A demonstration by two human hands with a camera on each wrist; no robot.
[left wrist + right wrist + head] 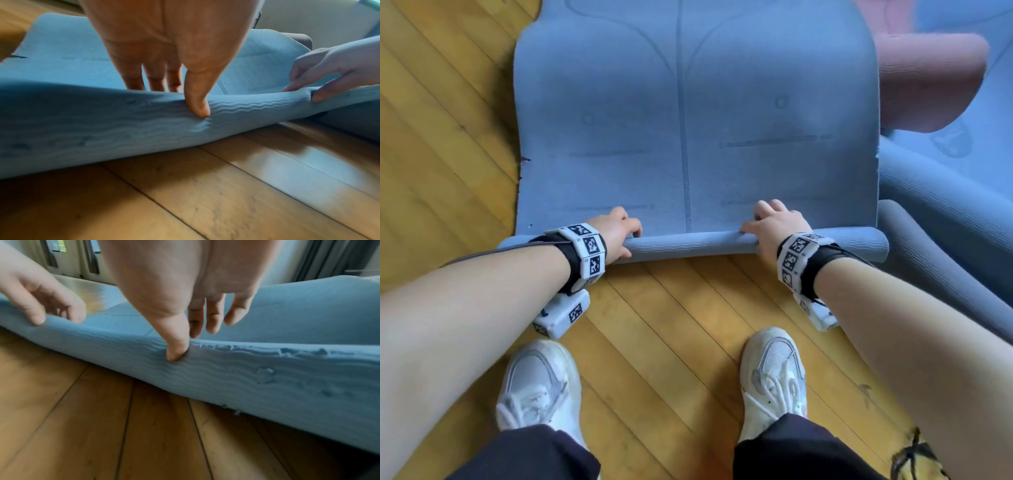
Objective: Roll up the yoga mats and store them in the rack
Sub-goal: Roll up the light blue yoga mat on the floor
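A blue yoga mat (688, 120) lies flat on the wooden floor and stretches away from me. Its near end is turned over into a thin roll (688, 245) across my front. My left hand (625, 240) grips the left part of the roll, thumb (197, 104) on the near side and fingers (156, 78) over the top. My right hand (763, 236) grips the right part the same way, thumb (176, 350) pressing into the ribbed underside (246, 378). No rack is in view.
A pink mat (928, 78) lies bunched at the back right. Another grey-blue mat (945, 240) lies partly rolled along the right side, close to the roll's end. My white shoes (541, 383) (774, 370) stand on bare floorboards (671, 325) just behind the roll.
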